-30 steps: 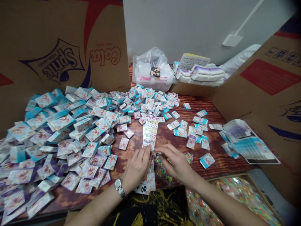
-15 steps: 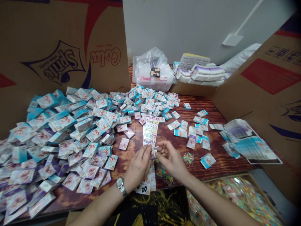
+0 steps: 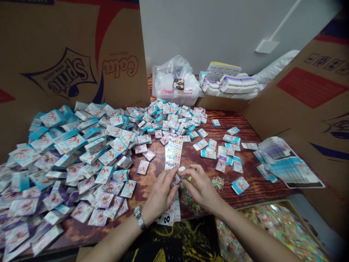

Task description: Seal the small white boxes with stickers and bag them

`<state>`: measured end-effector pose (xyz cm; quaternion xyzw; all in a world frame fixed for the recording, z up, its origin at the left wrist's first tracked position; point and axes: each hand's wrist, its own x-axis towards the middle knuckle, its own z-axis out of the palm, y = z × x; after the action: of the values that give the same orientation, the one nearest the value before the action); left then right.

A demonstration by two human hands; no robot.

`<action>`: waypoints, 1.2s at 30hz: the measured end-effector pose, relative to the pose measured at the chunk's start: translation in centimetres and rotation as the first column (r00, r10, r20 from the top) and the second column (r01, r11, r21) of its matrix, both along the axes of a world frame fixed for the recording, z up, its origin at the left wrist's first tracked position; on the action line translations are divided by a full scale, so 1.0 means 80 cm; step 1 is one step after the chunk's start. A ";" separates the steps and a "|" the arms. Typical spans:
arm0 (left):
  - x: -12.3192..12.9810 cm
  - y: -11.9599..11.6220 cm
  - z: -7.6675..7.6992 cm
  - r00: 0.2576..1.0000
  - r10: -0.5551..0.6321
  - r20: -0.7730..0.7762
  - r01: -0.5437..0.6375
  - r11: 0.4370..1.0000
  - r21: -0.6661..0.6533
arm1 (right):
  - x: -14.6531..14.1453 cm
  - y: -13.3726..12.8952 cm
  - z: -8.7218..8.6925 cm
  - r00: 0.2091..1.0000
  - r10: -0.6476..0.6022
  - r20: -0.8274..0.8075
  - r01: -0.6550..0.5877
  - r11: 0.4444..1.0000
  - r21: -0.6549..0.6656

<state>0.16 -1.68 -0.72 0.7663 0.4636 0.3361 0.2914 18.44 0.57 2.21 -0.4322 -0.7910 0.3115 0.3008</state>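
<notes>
My left hand (image 3: 159,194), with a watch on its wrist, grips a small purple-and-white cardboard box (image 3: 176,180). At the box's upper end a white flap (image 3: 181,169) stands up. The curled fingers of my right hand (image 3: 203,189) pinch at that end, thumb and index at the box; the exact contact is partly hidden. Beneath the hands lies a long strip of colourful stickers (image 3: 174,147), and more printed sheets (image 3: 168,214) show below my left hand at the table edge. Small packets of coloured candy (image 3: 188,198) lie under my right hand.
A big heap of small boxes (image 3: 81,160) covers the left side. Scattered boxes (image 3: 211,145) and flat fanned cartons (image 3: 289,167) lie to the right. A plastic tub (image 3: 177,99) stands behind. Large cartons (image 3: 114,32) flank the table (image 3: 261,185); a candy-filled box (image 3: 275,229) sits lower right.
The white flap at the box's end now shows more plainly between my hands. My right fingers have shifted slightly around it, while my left hand keeps its hold. The view has moved a little.
</notes>
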 end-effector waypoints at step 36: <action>0.016 -0.009 -0.008 0.829 0.228 -0.511 -0.110 0.962 0.251 | -0.045 -0.035 -0.021 0.973 -0.222 -0.064 0.230 0.957 0.175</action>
<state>1.48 -2.39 -1.34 0.8116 0.5544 0.1807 0.0366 14.81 -2.21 0.51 -0.4836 -0.7546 0.2112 0.3899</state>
